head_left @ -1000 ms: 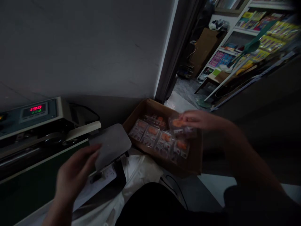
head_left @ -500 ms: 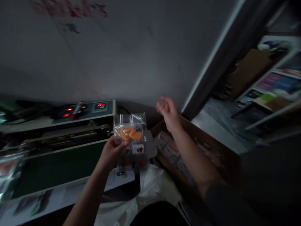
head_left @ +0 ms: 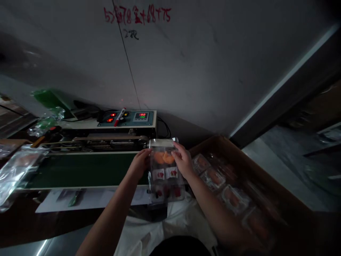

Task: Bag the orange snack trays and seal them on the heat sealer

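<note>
A clear plastic pack (head_left: 165, 174) with orange pieces in its upper part and small printed sachets below is held upright in front of me. My left hand (head_left: 140, 163) grips its left edge, thumb near the top. On the opposite side, my right hand (head_left: 183, 160) is closed on the upper right edge, with fingers over the front. Dark reddish items show dimly in the pack's lower part. The pack is at the right end of a green conveyor belt (head_left: 87, 170) that belongs to a sealing machine (head_left: 128, 119) with a lit display.
A cardboard box (head_left: 226, 142) at right holds several clear packs. Another clear pack (head_left: 18, 170) lies on the belt's left end. A red marker (head_left: 119, 117) rests on the control panel. White paper (head_left: 98, 199) sits below the belt. Red writing (head_left: 137, 15) marks the wall.
My right hand has come from above the box to the pack and taken hold of its right side. My left hand still holds the pack. The view has turned left.
</note>
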`<state>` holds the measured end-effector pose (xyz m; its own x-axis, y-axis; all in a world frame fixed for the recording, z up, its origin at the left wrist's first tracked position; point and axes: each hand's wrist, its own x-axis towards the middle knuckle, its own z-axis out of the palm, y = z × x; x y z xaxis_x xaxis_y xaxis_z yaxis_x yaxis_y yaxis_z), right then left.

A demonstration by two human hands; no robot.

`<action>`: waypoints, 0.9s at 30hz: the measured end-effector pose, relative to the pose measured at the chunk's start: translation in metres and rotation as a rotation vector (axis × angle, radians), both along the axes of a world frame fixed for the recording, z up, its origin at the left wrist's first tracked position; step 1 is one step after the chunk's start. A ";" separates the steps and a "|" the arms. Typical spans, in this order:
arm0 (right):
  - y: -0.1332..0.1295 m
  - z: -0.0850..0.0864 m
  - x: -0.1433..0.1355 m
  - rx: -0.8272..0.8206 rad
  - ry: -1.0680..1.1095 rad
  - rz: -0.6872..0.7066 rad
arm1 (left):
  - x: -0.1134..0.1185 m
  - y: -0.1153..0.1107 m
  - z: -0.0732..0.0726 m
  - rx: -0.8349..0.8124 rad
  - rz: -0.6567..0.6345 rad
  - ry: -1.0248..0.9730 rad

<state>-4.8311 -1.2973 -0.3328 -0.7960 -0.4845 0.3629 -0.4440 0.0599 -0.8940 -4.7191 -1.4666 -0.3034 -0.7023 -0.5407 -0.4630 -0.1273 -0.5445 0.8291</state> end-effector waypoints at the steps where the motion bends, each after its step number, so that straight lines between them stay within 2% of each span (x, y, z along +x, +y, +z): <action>1: 0.000 -0.002 0.000 0.005 0.021 -0.019 | -0.001 -0.001 -0.002 0.005 0.005 -0.020; 8: -0.004 -0.014 0.006 0.037 0.089 -0.152 | -0.013 -0.009 -0.015 -0.287 0.092 -0.075; 15: -0.022 -0.024 0.013 0.058 0.032 -0.249 | -0.025 -0.018 -0.014 -0.248 0.124 -0.113; 24: -0.069 -0.031 0.031 0.021 0.058 -0.196 | -0.001 -0.050 -0.013 -0.275 0.254 -0.194; 27: -0.090 -0.027 0.043 0.029 0.045 -0.191 | 0.009 -0.062 -0.008 -0.302 0.295 -0.239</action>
<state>-4.7883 -1.3876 -0.3600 -0.8577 -0.3372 0.3881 -0.4614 0.1717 -0.8704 -4.7099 -1.5286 -0.3119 -0.3918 -0.8361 -0.3841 -0.2100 -0.3251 0.9220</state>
